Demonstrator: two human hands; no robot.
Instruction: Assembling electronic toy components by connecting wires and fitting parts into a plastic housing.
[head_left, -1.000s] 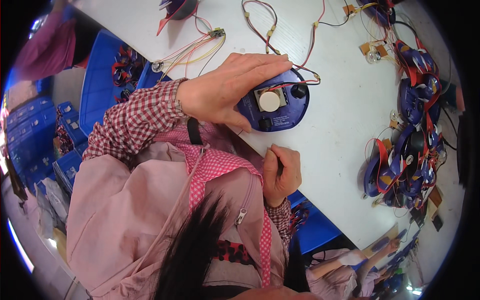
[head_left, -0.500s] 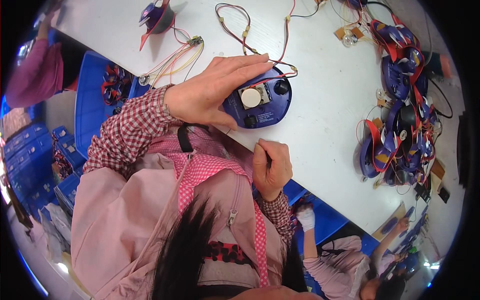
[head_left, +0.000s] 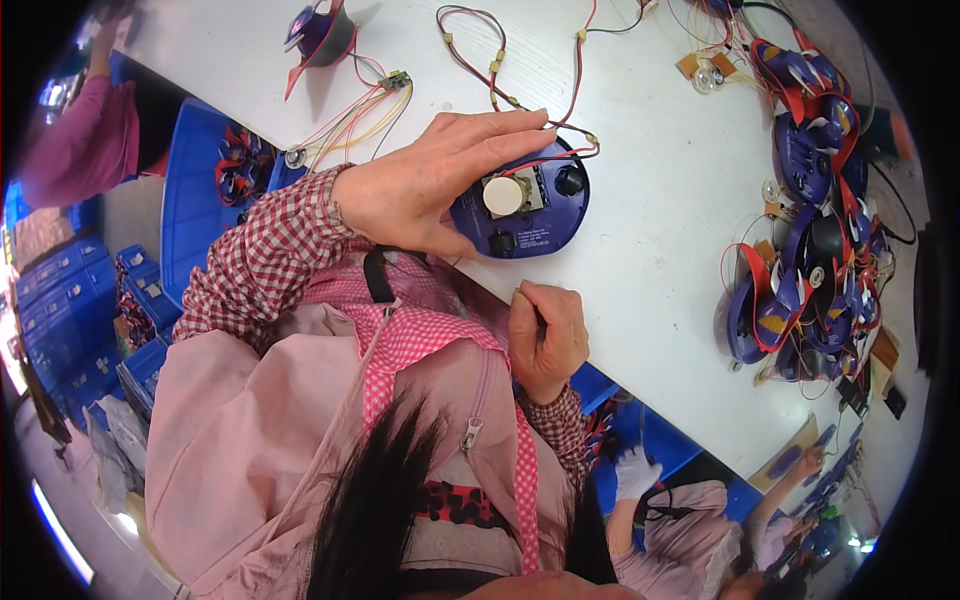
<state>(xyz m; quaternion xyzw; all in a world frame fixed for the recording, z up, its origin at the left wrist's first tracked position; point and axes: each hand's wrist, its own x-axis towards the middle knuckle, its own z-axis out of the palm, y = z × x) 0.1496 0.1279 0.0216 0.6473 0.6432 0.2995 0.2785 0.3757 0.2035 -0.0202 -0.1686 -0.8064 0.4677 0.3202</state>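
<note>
Still gripping the round dark-blue plastic casing (head_left: 548,222) on the white tabletop (head_left: 660,270) with the left hand (head_left: 425,178), thumb and fingers wide around its rim; no shift, so keeping it steady. Just below the casing, curling the right hand (head_left: 548,340); cannot tell if holding anything.

Co-worker's gloved hand (head_left: 636,474) — lower, farther from the right sleeve (head_left: 557,432)

One blue housing (head_left: 556,216) bears one cream disc (head_left: 503,197) and two black pieces (head_left: 569,180); two hands (head_left: 408,190) (head_left: 553,345) show
</note>
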